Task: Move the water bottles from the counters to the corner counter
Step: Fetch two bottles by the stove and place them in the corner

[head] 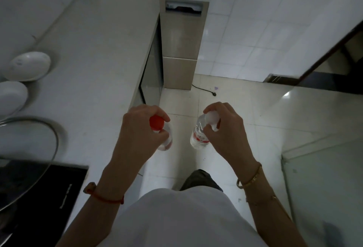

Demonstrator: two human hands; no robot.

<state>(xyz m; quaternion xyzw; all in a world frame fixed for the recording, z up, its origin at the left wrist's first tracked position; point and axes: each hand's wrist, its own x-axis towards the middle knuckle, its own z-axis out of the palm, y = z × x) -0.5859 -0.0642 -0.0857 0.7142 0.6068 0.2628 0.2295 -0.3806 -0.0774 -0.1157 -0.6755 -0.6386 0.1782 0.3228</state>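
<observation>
The shiny tiled floor (245,113) takes up the most room. On the left is a long grey table (98,50) that runs to the far wall. At its far end stands a tall beige water machine (182,40), right beside the table. A black stove top (49,191) sits in the near part of the table, and a round glass lid (33,140) lies partly over it. Past the lid are two white bowls (29,65), turned upside down and close together.

The person holds both hands out over the floor. The left hand (137,130) is just beside the table edge. Its fingers curl round the top of a red-capped bottle (157,122), which hangs down from the hand. The right hand (225,128) pinches the top of a white-capped bottle (198,136), which also hangs down, with clear water and a red label. The two bottles are near each other but do not touch. Neither one is on a table.

A red string (106,199) goes round the left wrist and a gold bangle (249,176) round the right.
</observation>
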